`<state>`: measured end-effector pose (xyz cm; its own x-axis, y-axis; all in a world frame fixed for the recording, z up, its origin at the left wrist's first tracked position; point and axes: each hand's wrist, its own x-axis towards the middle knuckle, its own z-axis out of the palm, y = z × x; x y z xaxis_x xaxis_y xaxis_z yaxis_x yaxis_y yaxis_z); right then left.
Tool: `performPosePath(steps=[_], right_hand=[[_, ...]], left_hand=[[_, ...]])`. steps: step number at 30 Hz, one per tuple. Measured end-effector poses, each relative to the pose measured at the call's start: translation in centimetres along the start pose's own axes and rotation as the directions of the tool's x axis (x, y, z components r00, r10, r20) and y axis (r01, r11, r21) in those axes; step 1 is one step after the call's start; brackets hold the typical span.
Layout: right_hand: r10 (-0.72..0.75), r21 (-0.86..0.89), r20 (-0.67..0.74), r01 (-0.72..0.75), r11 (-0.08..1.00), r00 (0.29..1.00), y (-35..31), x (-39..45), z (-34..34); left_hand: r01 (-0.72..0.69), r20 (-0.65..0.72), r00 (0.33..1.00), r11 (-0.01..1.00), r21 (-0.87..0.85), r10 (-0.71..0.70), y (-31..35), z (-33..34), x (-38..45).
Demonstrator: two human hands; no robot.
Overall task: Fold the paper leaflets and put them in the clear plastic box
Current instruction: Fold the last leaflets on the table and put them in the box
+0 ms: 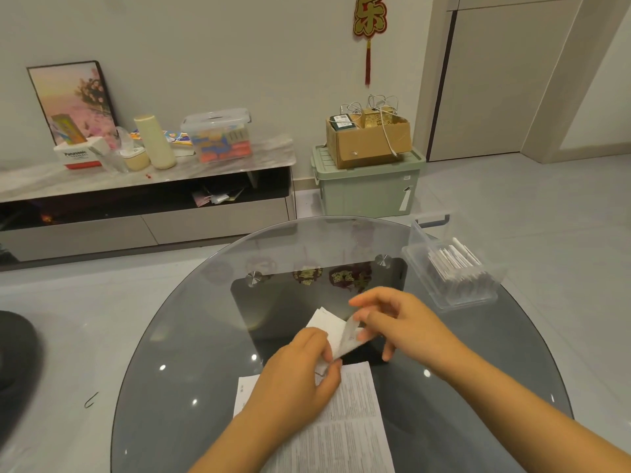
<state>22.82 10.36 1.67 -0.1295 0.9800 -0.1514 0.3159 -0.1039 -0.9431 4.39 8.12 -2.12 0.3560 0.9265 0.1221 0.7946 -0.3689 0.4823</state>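
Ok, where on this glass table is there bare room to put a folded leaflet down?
Bare glass lies left of the left hand and between the right hand and clear plastic box. The near middle is crowded by unfolded leaflets.

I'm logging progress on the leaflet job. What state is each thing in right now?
Small leaflet: partly folded, held by both hands.
Large leaflet: unfolded, flat on table.
Clear plastic box: lid open, folded leaflets inside.
Left hand: pinching leaflet.
Right hand: pinching leaflet.

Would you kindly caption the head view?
Both hands fold a leaflet beside the clear box.
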Motion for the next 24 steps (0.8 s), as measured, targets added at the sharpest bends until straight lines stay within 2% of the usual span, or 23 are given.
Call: performPosePath(steps=[3, 5, 8, 10, 15, 20, 24], right_hand=[[-0.227, -0.162, -0.088, 0.211, 0.964, 0.970, 0.8, 0.3, 0.4], [-0.312, -0.259, -0.071, 0.284, 0.923, 0.948, 1.3, 0.3, 0.8], [-0.375, -0.429, 0.005, 0.341, 0.836, 0.927, 2.4, 0.6, 1.2], [-0.380, -0.489, 0.095, 0.376, 0.787, 0.920, 2.9, 0.9, 1.5], [-0.345, -0.640, 0.284, 0.445, 0.627, 0.895, 3.2, 1.0, 2.5], [-0.320, -0.740, 0.314, 0.442, 0.506, 0.894, 3.2, 1.1, 2.9], [-0.331, -0.734, 0.335, 0.465, 0.495, 0.882, 3.2, 1.3, 2.4]], left_hand=[[0.085, -0.039, 0.995, 0.993, -0.086, -0.088, -0.1, 0.2, 0.3], [0.102, -0.069, 0.991, 0.983, -0.150, -0.114, -0.4, 0.3, 0.5], [0.119, -0.037, 0.991, 0.977, -0.179, -0.128, -0.9, 0.4, 0.6], [0.101, -0.018, 0.994, 0.988, -0.116, -0.104, -1.4, 0.4, 0.8], [0.143, 0.016, 0.989, 0.988, 0.051, -0.144, -2.5, 0.6, 0.9], [0.143, 0.074, 0.988, 0.988, -0.051, -0.139, -2.9, -0.1, 1.2], [0.130, 0.133, 0.984, 0.986, -0.104, -0.115, -3.1, -0.4, 0.9]])
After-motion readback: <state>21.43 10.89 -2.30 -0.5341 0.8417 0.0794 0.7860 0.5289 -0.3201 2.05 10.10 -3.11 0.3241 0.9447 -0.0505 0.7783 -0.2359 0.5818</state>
